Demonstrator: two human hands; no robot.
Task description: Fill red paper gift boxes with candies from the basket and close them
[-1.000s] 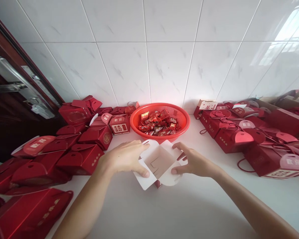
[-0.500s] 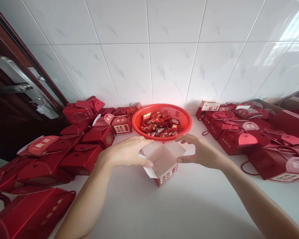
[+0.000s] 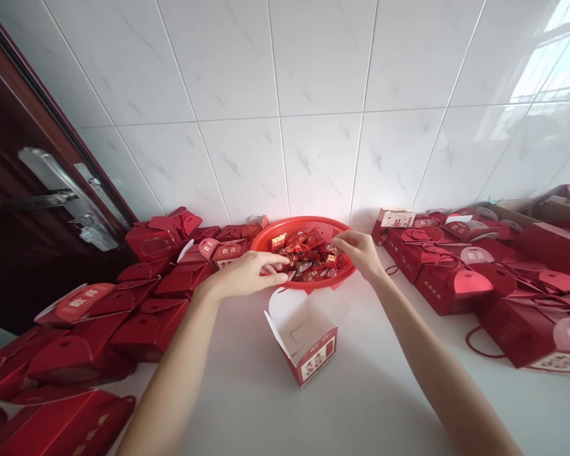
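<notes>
In front of us the open red-and-white paper gift box (image 3: 316,362) stands upright on the white tabletop (image 3: 247,405), six o'clock of the red plastic colander (image 3: 304,220). We judge its body fully shaped; what seems left is its top, flaps unfastened, and its inside, where we see no sweets. The colander holds many wrapped sweets (image 3: 308,261). Our left hand (image 3: 247,275) reaches to its eight o'clock rim, thumb and forefinger parted with nothing between them. Our right hand (image 3: 360,253) is at its three o'clock, fingertips bunched; we cannot tell whether they pinch a sweet.

Red gift boxes (image 3: 83,351), mostly closed, crowd nine o'clock, and corded gift boxes (image 3: 449,282) two o'clock. We read 囍 on the open box's front and 歡喜 on a small box (image 3: 229,251) at the colander's nine o'clock; smaller gold lettering is illegible.
</notes>
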